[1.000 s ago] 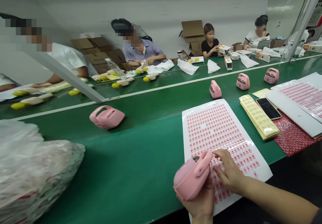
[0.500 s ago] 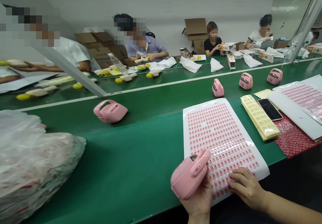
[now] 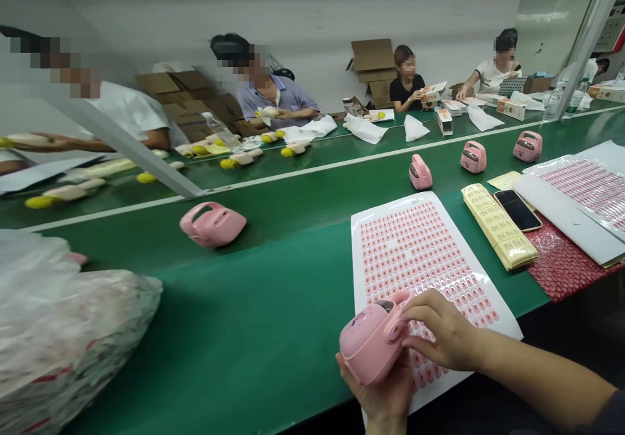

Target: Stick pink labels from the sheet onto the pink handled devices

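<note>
My left hand [image 3: 383,389] cups a pink plastic gadget with a carry handle [image 3: 368,350] from below. Its rounded front carries small dark markings, and an oval sticker [image 3: 395,329] with an orange centre sits at the handle's pivot. There, the bent fingertips and thumb of my right hand [image 3: 444,331] press against the handle end. Whether a loose sticker is between them cannot be made out. Under both hands lies a white sheet [image 3: 359,246] with rows of pink oval stickers, a few spots in it bare.
Similar pink gadgets [image 3: 213,224] stand along the green bench [image 3: 234,331]. A bulging plastic bag [image 3: 73,331] fills the left. On the right lie yellow sticker strips [image 3: 499,226], a phone [image 3: 518,210] and more sheets [image 3: 581,187]. Several co-workers sit across the divider.
My right hand has risen from the sticker sheet to the gadget's handle end. The gadget has turned slightly in my left hand, showing more of its marked front.
</note>
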A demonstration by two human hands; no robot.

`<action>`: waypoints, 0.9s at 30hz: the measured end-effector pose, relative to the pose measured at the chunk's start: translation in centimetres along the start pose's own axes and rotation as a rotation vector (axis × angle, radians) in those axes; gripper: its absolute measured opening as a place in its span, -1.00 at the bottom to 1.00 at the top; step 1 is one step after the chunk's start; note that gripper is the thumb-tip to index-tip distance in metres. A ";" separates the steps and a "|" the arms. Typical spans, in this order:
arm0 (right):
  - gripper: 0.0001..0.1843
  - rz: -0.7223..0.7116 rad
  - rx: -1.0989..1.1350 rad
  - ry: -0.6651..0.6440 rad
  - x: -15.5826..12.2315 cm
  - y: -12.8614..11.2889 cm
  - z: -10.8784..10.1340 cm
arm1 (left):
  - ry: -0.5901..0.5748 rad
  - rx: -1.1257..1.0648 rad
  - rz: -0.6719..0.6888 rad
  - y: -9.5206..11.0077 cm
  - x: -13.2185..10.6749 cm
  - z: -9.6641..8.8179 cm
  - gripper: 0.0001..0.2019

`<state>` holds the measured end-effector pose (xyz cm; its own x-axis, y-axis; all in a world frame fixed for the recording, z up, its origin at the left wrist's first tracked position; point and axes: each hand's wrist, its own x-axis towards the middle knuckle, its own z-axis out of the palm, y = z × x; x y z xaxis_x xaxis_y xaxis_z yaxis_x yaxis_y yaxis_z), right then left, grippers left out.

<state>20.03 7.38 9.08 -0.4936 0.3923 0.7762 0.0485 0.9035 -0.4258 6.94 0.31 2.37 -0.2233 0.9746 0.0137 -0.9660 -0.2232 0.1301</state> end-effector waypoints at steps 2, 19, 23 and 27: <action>-0.90 -0.041 -0.002 -0.005 0.9 0.1 0.4 | -0.018 -0.007 -0.007 0.0 -0.1 0.0 -0.61; -0.86 -0.061 -0.025 -0.004 1.3 0.1 0.5 | -0.020 -0.047 0.010 -0.4 -0.1 0.8 -0.59; -0.87 -0.050 -0.022 -0.060 1.4 0.2 0.2 | -0.016 -0.056 0.002 -0.4 -0.1 0.8 -0.59; -0.90 -0.033 0.002 -0.110 1.5 0.2 0.0 | -0.016 -0.048 0.012 -0.3 -0.2 0.3 -0.61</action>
<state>19.26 8.14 10.15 -0.5871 0.3414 0.7340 0.0295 0.9151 -0.4021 7.35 0.21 2.66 -0.2336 0.9719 0.0306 -0.9684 -0.2353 0.0824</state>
